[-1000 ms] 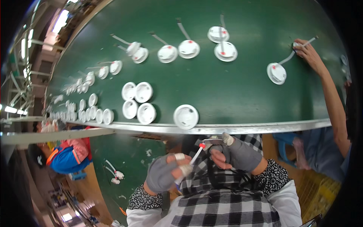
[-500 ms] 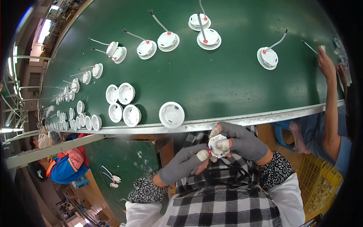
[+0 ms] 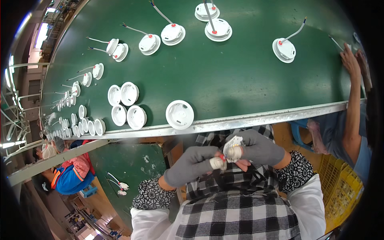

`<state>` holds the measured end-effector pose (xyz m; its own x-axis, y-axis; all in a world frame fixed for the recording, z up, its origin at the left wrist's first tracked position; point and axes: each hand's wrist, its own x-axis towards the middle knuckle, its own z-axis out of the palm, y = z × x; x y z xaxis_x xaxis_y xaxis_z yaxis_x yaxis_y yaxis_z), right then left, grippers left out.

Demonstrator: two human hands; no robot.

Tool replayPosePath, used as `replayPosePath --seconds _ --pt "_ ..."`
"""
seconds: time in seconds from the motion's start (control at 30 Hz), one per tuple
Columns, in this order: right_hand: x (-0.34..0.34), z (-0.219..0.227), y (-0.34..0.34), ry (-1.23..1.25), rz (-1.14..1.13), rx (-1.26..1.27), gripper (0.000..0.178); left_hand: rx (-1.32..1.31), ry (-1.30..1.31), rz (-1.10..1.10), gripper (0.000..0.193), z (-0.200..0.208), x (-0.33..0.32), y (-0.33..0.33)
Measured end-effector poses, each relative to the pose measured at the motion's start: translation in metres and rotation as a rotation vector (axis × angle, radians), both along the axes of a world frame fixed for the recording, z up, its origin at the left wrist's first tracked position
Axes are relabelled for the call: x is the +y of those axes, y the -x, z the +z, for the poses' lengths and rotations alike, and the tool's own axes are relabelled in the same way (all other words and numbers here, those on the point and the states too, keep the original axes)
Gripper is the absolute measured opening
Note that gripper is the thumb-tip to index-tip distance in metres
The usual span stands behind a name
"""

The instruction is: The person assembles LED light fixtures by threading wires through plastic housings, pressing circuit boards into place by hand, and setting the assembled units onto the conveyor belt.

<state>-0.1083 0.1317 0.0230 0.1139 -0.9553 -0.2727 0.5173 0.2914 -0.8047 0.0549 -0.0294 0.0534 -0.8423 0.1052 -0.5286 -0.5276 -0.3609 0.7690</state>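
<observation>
My right hand (image 3: 258,149), in a grey fingerless-tipped glove with wrapped fingertips, grips a small flat white part with angled corners (image 3: 235,141) above my lap. Its face is partly covered by the thumb. Against its left edge, my left hand (image 3: 194,163), gloved the same way, pinches a small red piece (image 3: 223,157); whether this is fixed to the white part is hidden by the fingers. Just beyond my hands, a white round cup-shaped housing (image 3: 180,115) lies with its hollow side up at the green table's near edge.
More white housings (image 3: 136,117) sit to the left. White round units with grey cables (image 3: 173,34) are spread over the green table (image 3: 240,76). A co-worker's hand (image 3: 351,62) works at the far right. A yellow crate (image 3: 336,192) stands low right; small wired parts (image 3: 122,187) lie low left.
The white part has tilted so its face shows more edge-on, and my left hand has shifted slightly left. The table scene sits a little higher in view. The co-worker's hand has moved.
</observation>
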Motion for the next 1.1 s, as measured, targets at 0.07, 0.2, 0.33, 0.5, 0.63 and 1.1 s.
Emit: replayPosePath --seconds 0.07,0.2,0.33,0.5,0.63,1.1 --pt "0.003 0.002 -0.005 -0.142 -0.153 0.162 0.028 0.335 0.725 -0.118 0.025 -0.004 -0.002 -0.006" --pt "0.006 0.007 -0.012 -0.117 -0.201 0.253 0.027 0.654 1.446 -0.183 0.032 -0.008 -0.002 -0.011" --pt "0.013 -0.005 -0.008 -0.129 -0.434 0.148 0.028 0.508 1.263 -0.144 0.024 -0.002 -0.013 0.001" --pt "0.022 0.003 0.013 -0.163 -0.593 -0.056 0.037 0.438 1.351 -0.117 0.029 -0.006 -0.025 -0.015" --pt "0.023 0.003 0.012 -0.203 -0.599 -0.044 0.037 0.323 1.199 -0.141 0.028 0.004 -0.022 -0.016" --pt "0.025 0.006 -0.011 -0.232 -0.654 0.020 0.034 0.470 1.534 0.017 0.021 0.000 -0.024 -0.026"
